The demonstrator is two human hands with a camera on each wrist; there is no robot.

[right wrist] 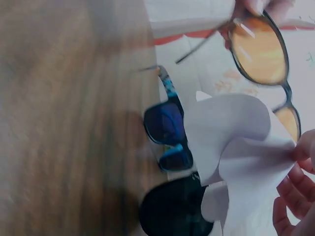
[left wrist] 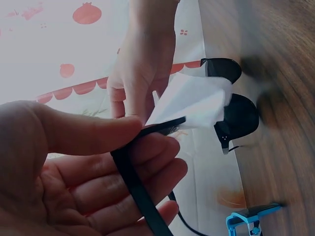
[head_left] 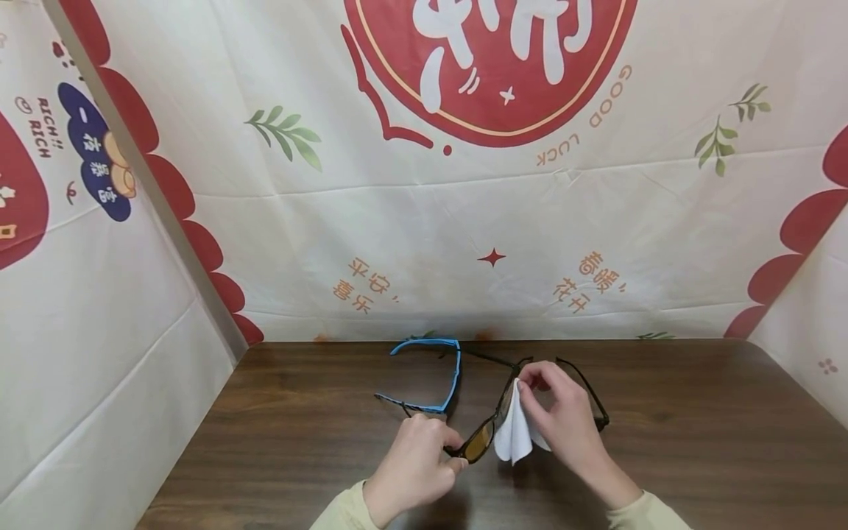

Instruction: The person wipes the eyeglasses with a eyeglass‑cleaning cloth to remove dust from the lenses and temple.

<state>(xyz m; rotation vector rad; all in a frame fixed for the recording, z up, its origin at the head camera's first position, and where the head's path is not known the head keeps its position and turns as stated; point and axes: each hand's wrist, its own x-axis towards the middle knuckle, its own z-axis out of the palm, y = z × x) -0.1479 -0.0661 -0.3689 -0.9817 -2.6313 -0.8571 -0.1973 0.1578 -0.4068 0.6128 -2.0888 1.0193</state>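
Note:
My left hand (head_left: pixel 417 460) pinches the near end of black-framed glasses with amber lenses (head_left: pixel 480 442), held up over the table. In the left wrist view, its thumb presses the frame against the curled fingers. A white cleaning cloth (head_left: pixel 513 434) hangs in folds from the fingertips of my right hand (head_left: pixel 566 416), right at the far lens. The cloth partly covers that lens in the right wrist view. Blue-framed sunglasses (head_left: pixel 457 375) with dark lenses lie just beyond my left hand, their arms spread. Behind my right hand is a pair of black glasses (head_left: pixel 586 386), mostly hidden.
The dark wood table (head_left: pixel 695 427) ends at a printed white cloth backdrop (head_left: pixel 424 243) behind the glasses. Another printed cloth panel (head_left: pixel 119 353) rises along the left side. Pale sleeves (head_left: pixel 347 508) cover both forearms.

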